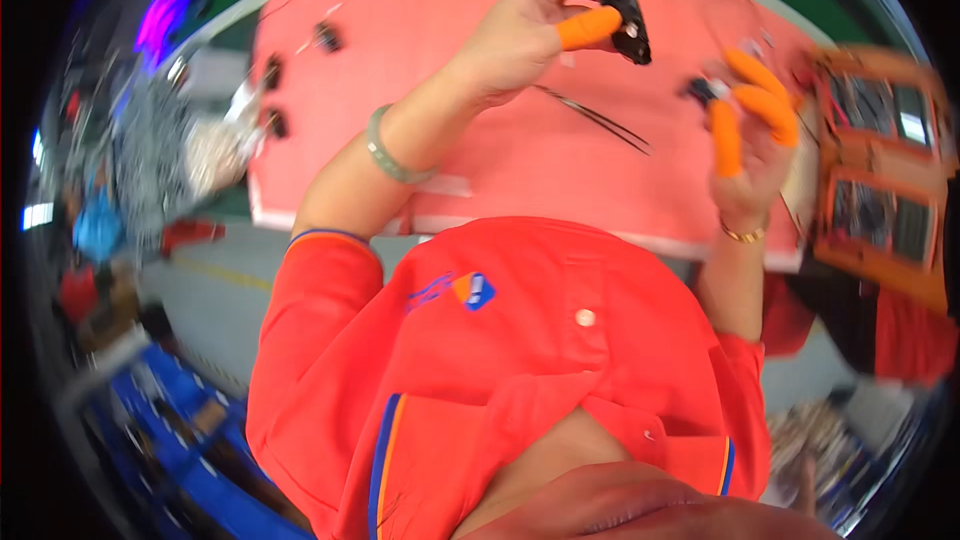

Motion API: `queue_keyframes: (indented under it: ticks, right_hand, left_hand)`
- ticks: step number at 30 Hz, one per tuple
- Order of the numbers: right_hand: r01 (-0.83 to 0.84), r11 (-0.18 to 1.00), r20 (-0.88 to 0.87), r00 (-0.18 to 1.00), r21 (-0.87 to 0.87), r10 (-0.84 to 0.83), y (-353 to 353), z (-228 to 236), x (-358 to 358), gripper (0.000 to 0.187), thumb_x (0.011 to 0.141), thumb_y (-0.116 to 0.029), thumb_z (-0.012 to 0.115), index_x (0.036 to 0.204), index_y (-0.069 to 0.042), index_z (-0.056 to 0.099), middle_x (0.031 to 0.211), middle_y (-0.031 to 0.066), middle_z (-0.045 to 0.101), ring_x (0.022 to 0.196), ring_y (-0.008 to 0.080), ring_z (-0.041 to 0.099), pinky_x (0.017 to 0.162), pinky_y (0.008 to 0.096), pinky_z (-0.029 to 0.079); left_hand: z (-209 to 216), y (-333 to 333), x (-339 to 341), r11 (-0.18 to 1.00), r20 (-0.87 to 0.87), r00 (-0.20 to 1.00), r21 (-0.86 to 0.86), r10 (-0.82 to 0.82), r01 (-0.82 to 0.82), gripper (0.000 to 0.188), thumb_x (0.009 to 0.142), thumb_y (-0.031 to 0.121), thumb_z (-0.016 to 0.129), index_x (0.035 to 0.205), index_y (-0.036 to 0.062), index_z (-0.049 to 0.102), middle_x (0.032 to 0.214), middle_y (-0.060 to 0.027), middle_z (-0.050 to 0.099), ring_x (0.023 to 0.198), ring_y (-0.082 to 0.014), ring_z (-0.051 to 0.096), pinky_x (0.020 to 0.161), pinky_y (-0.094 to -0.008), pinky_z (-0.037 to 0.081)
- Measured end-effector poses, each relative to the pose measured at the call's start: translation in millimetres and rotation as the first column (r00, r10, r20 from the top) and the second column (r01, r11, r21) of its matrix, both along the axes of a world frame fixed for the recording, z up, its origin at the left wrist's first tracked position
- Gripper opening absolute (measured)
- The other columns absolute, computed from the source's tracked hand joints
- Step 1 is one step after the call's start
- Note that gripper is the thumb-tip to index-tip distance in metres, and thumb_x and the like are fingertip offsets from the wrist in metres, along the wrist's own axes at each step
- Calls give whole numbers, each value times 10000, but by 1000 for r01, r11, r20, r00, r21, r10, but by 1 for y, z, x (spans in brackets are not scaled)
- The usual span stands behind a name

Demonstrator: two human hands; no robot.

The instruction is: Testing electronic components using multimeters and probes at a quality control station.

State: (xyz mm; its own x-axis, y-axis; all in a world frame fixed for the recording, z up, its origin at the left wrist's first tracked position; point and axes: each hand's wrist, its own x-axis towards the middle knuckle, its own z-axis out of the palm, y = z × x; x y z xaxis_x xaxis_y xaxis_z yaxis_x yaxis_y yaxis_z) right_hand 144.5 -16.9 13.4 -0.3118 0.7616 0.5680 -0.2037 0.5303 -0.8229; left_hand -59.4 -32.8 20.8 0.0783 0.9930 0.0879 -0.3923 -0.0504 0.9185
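The left hand (520,40) is pinching a black part (630,30) between orange-covered fingertips, holding it up over the far half of the pink table (400,20). The right hand (755,135) is blurred; its fingers, at least 3 of them in orange covers, close on a small dark part (703,90) with something white beside it. The 2 hands are apart, and each part sits on the inner side of its hand.

Tweezers (585,110) lie slanted on the table between the hands, untouched. Toward the table's left end are 3 small black pieces (327,37), well apart from the left hand. At the right end stand 2 orange frames (885,162) with dark contents too blurred to tell. A green bangle (385,152) circles the left forearm; a gold bracelet (742,233) is on the right wrist.
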Motion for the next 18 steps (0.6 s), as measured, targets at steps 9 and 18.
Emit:
queue_keyframes:
  ticks: [9, 18]
  right_hand:
    - [437, 872, 897, 262, 220, -357, 50, -34, 35, 183, 745, -136, 612, 823, 6, 526, 729, 36, 544, 643, 103, 499, 552, 217, 399]
    - [352, 917, 620, 767, -187, -167, 74, -70, 61, 251, 730, -97, 621, 911, 11, 485, 796, 52, 517, 633, 102, 496, 550, 223, 394]
  left_hand:
    - [-10, -161, -184, 706, -703, 512, -19, 494, -708, 359, 765, 110, 555, 1087, -9, 449, 898, -82, 547, 749, -143, 554, 661, -234, 435]
    - [-31, -223, -208, 440, -976, -104, 179, 189, -880, 229, 777, 101, 543, 986, 8, 550, 861, -79, 596, 721, -105, 556, 621, -224, 435]
